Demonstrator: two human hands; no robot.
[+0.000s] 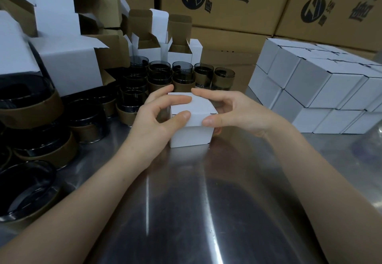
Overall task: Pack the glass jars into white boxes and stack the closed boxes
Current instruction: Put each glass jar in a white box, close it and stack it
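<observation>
Pinching closed white box (191, 137)

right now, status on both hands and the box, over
Left hand, right hand: both gripping small white cardboard box. Lid down, box on steel table. Nothing in the way to stacked white boxes, right.

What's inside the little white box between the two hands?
Nothing inside shows: the white box has its top flap down, covering the contents. The left hand and right hand hold it on the metal table.
</observation>
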